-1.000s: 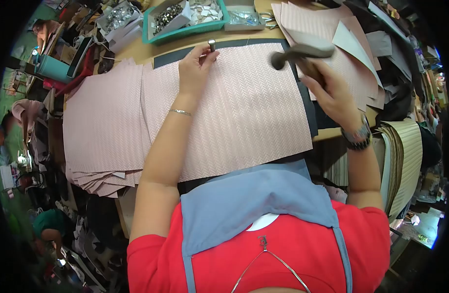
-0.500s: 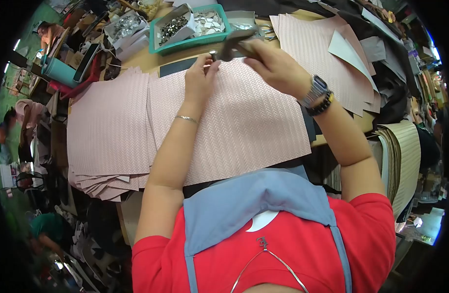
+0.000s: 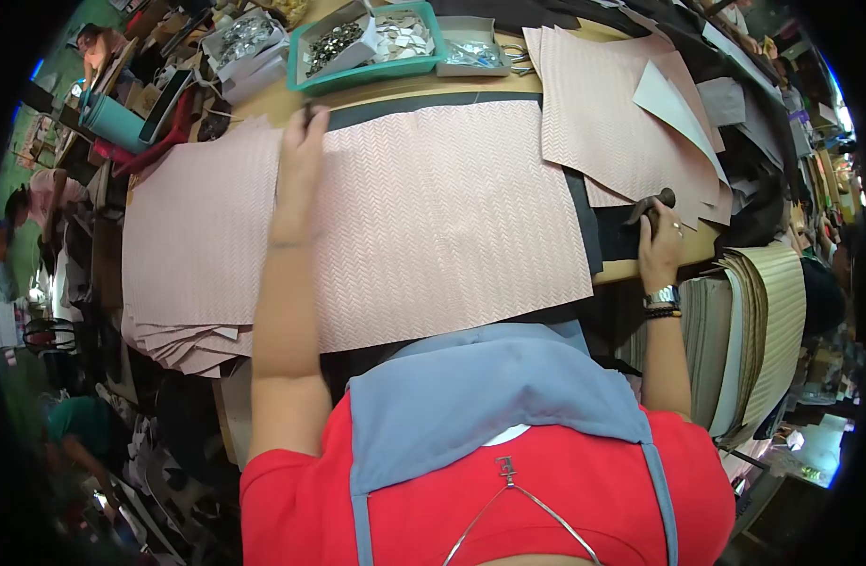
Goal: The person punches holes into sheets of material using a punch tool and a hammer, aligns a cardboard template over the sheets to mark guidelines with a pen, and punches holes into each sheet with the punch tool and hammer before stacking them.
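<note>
A pale pink sheet with a woven zigzag pattern lies in front of me over a dark board. My left hand, blurred by motion, is closed at the sheet's upper left edge, its fingertips round a small dark punch-like piece. Off to the right, my right hand grips a hammer, whose dark head shows above the fingers, by the table edge. More pink sheets are stacked at the left, and others lie at the upper right.
A teal tray at the back holds small metal and white pieces. Beside it stand a box with a plastic bag and scissors. Tan sheets hang at the right. Other people are in the left background.
Both hands have left the sheet's top middle. The left went left with its small piece; the right swung down and right with the hammer. The sheet's top now shows.
</note>
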`<control>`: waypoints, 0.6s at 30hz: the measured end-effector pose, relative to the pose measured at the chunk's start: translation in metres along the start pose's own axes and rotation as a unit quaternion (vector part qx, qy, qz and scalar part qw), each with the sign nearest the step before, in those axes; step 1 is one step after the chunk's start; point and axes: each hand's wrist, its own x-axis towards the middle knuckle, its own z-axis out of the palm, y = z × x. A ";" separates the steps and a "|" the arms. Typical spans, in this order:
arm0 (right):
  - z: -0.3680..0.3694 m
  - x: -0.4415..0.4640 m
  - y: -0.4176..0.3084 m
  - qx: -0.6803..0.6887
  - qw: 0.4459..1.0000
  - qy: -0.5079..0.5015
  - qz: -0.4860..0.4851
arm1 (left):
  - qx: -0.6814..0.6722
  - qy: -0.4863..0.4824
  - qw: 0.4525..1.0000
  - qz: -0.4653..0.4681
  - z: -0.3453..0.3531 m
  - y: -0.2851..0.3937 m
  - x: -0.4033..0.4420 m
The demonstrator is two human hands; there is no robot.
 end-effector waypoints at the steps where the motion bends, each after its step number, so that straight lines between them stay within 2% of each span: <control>1: 0.003 0.006 -0.016 0.007 1.000 -0.015 -0.012 | 0.079 0.007 0.997 -0.019 -0.018 0.010 -0.011; 2: 0.001 0.011 -0.044 -0.014 0.998 -0.032 -0.049 | 0.157 0.014 0.987 -0.036 -0.037 0.026 -0.026; 3: 0.004 0.012 -0.063 0.027 0.993 -0.093 -0.060 | 0.255 0.030 0.966 -0.011 -0.055 0.034 -0.039; 4: 0.000 0.016 -0.090 0.071 0.986 -0.127 -0.076 | 0.365 0.015 0.931 -0.025 -0.073 0.036 -0.051; 6: -0.010 0.015 -0.134 0.055 0.983 -0.146 -0.095 | 0.481 -0.006 0.877 -0.006 -0.104 0.030 -0.078; 8: 0.002 0.012 -0.151 0.069 0.988 -0.121 -0.071 | 0.515 -0.017 0.857 -0.021 -0.109 0.039 -0.095; 9: 0.010 0.014 -0.152 0.160 0.974 -0.152 -0.042 | 0.506 -0.007 0.862 -0.017 -0.110 0.038 -0.099; 10: 0.008 0.019 -0.160 0.227 0.968 -0.099 -0.039 | 0.497 0.003 0.868 -0.016 -0.112 0.036 -0.101; 11: 0.008 0.020 -0.166 0.291 0.943 -0.162 0.019 | 0.490 0.001 0.872 -0.007 -0.115 0.031 -0.102; 13: 0.017 0.023 -0.178 0.380 0.914 -0.142 -0.033 | 0.482 0.010 0.876 0.006 -0.125 0.018 -0.095; 16: -0.002 0.057 -0.191 0.497 0.859 -0.108 -0.049 | 0.421 0.007 0.905 -0.064 -0.137 0.008 -0.085; 18: -0.011 0.094 -0.176 0.478 0.875 -0.058 -0.052 | 0.343 0.010 0.932 -0.120 -0.145 0.006 -0.080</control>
